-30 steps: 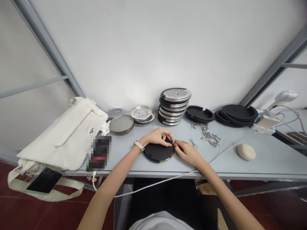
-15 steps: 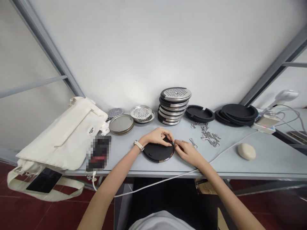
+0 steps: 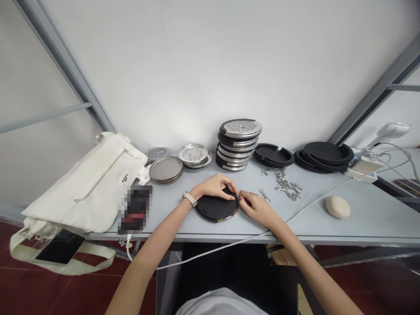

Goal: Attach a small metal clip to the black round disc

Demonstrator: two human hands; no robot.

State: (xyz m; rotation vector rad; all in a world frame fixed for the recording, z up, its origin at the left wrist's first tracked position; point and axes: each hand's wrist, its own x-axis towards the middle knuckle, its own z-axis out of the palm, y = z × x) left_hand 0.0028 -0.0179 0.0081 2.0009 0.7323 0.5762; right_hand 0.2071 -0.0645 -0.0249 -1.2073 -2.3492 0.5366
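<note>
A round black disc-shaped piece (image 3: 215,208) with a shiny strip along its near right rim lies flat on the table before me. My left hand (image 3: 218,186) reaches over its far side, thumb and fingers closed on the rim at the right. Just beside it, at the same spot, my right hand (image 3: 254,205) has its thumb and fingertips pinched together. A small glint of metal shows between the two hands, but my fingers mostly hide it. Loose metal hooks (image 3: 288,189) lie beyond my right hand, with a single hook (image 3: 264,195) closer to it.
Behind the hands stands a stack of perforated metal discs in black rims (image 3: 239,146). Black round covers (image 3: 328,155) sit to its right, metal plates (image 3: 166,169) to its left. A white bag (image 3: 88,188), a pale rounded case (image 3: 337,207) and a white cable (image 3: 213,251) flank the work.
Both hands stay at the disc's right rim. My right fingertips have shifted very slightly; the disc and everything else look the same.
</note>
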